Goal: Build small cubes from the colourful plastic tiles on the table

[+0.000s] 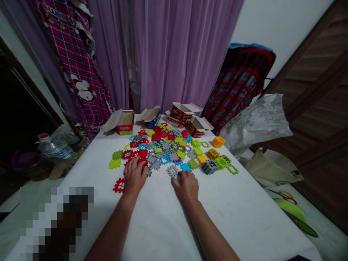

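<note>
At the tile pile (160, 152), the right grip (186, 186) touches a gray tile (172, 171).

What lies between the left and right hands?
In the head view, white cloth, with a grey tile by the left hand and another by the right hand.

Nothing is coming through legibly: the printing on the red cardboard boxes (181, 113) at twelve o'clock and the lettering along the pink checked fabric (71, 14) at eleven o'clock are blurring past reading.
</note>
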Available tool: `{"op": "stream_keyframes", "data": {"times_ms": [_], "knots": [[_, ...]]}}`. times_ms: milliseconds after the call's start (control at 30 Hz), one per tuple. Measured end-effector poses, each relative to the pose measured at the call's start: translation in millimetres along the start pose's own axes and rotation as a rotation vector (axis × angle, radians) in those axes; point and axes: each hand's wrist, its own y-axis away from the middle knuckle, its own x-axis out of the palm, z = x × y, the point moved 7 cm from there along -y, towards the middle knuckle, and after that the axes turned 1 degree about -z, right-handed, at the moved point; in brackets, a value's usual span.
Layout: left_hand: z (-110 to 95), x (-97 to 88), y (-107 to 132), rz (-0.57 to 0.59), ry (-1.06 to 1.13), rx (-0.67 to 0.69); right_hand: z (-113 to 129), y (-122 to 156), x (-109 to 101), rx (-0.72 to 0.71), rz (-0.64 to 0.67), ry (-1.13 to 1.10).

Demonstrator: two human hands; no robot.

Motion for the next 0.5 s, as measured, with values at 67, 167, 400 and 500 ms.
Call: {"op": "stream_keyframes", "data": {"times_ms": [67,167,400,500], "knots": [[-0.2,-0.6,-0.5,0.000,-0.004,-0.001,-0.4,-0.1,2.0,0.003,-0.007,-0.035],[-0.3,-0.6,-0.6,0.002,-0.011,0.009,-3.4,3.6,-1.7,-0.010,-0.063,-0.108],[5.0,2.7,0.7,-0.019,-0.031,0.064,-68.6,5.4,-56.0,0.017,-0.360,-0.228],[5.9,3.5,-0.7,-0.021,-0.043,0.071,-114.3,-4.5,-80.7,0.128,-0.465,-0.157]]}}
